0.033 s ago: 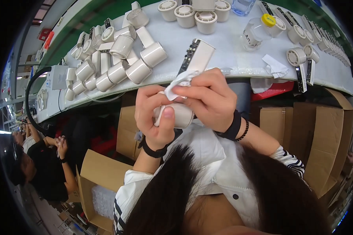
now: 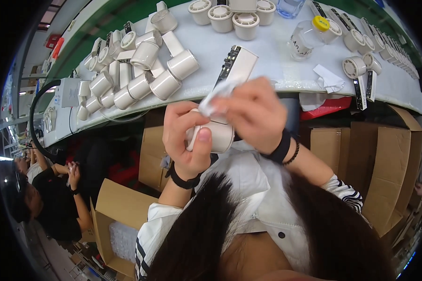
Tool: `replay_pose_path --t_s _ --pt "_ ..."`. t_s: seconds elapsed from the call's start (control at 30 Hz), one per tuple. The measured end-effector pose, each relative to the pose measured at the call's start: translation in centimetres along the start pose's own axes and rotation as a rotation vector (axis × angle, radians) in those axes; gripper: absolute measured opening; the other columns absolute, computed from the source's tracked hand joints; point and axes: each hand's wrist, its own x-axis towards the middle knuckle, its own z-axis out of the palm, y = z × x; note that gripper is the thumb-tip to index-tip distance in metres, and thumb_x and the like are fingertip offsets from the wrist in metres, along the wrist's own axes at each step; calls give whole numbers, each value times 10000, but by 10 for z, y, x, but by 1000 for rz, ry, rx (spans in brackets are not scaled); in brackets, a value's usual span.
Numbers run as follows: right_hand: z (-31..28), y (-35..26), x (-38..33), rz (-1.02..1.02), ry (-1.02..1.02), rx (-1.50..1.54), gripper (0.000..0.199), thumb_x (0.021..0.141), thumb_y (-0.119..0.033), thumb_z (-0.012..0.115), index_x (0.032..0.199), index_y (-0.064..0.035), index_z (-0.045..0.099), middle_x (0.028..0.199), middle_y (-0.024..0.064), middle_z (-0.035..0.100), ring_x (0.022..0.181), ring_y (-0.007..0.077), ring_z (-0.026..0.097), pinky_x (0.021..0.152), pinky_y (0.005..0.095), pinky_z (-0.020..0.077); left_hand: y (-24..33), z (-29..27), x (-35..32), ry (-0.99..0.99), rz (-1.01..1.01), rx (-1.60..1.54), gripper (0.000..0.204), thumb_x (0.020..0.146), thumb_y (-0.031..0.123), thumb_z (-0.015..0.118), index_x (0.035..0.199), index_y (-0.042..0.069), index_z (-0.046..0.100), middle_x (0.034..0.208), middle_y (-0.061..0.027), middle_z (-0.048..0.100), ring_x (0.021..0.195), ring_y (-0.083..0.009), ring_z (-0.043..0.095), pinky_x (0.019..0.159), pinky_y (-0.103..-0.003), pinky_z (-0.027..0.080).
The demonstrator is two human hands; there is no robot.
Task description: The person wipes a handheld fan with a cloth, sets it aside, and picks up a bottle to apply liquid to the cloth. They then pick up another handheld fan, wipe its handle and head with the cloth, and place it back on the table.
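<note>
My left hand (image 2: 187,140) is closed around the round cup-shaped end of a white plastic device (image 2: 221,138) in front of my chest. The device's flat arm points up and away over the table edge, with a dark circuit strip (image 2: 230,61) along its left side. Pinched in the fingers of my right hand (image 2: 255,114) is a crumpled white cloth (image 2: 214,97), lying against the device where the arm meets the round end. Motion blurs the right fingers and the cloth. The cloth hides part of that joint.
Similar white devices (image 2: 139,86) lie piled on the table's left. Round white pieces (image 2: 221,19) stand at the back; a yellow-capped clear bottle (image 2: 303,43) and another white cloth (image 2: 329,79) lie right of centre. Cardboard boxes (image 2: 390,173) stand below. A person (image 2: 56,206) sits at left.
My right hand and the cloth have shifted slightly up and to the right, and are now blurred. The device has moved very little in my left hand.
</note>
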Motion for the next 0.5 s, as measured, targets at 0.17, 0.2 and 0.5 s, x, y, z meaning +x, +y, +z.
replay_pose_path --t_s 0.17,0.2,0.5 --pt "-11 -2 1 169 209 -63 239 645 12 732 874 -45 690 823 40 535 686 152 500 620 248 432 10 6 -11 -14 -156 -209 201 828 197 513 913 16 537 865 -156 554 761 -228 532 681 -308 430" --pt "-9 -12 -6 30 90 -137 230 657 12 726 877 -36 685 821 46 536 674 154 503 616 247 433 9 10 -15 42 -263 -327 208 847 209 493 932 22 524 864 -151 555 762 -225 534 685 -308 432" --pt "-12 -8 -13 -4 -106 -118 221 711 61 656 918 -13 670 831 68 537 678 171 545 593 244 448 0 18 -22 169 -1193 -1293 362 908 344 357 1101 70 494 955 -108 530 700 -204 542 497 -291 436"
